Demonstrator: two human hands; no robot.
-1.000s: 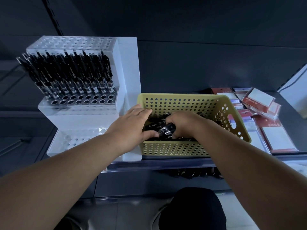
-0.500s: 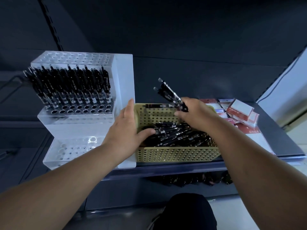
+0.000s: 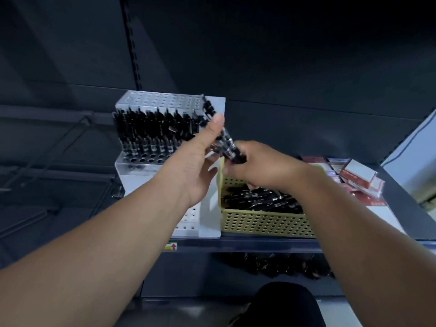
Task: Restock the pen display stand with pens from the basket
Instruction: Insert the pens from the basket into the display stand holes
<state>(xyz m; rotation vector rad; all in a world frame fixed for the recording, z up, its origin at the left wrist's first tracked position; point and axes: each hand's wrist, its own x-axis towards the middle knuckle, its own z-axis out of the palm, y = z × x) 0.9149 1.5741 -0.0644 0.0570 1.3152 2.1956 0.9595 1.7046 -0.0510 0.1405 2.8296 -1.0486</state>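
The right hand [image 3: 264, 166] is curled round the lower end of a bundle of pens [image 3: 227, 148], black with clear barrels and glinting clips, held up just above the basket's left rim. The bundle leans up and to the left, its upper ends lying across the pen display stand [image 3: 160, 100] in this view. The left hand [image 3: 198, 161] is against the bundle from the left, palm turned towards it and thumb [image 3: 215, 122] straight up along the pens. Its fingers sit behind the bundle, so I cannot tell whether they close on it.

The stand is clear, glossy acrylic, stepped in tiers with round holes drilled in each flat top. A crowded row of black pens [image 3: 151, 127] stands upright in the middle tier. The lowest tier is mostly hidden behind the left forearm, with only a strip of holes showing.

The basket [image 3: 259, 224] is yellow plastic, rectangular, with walls punched all over with small round holes. It touches the stand's right side. Loose pens [image 3: 257, 199] lie heaped inside it, partly covered by the right wrist.

Both rest on a dark metal shelf [image 3: 259, 243], whose front lip carries a small sticker [image 3: 171, 246] with a red arrow. At the right, red-and-white packets [image 3: 358, 173] lie stacked, their print too blurred to read. Under the shelf, dark shiny objects [image 3: 271, 265] hang in shadow, too dim to make out.
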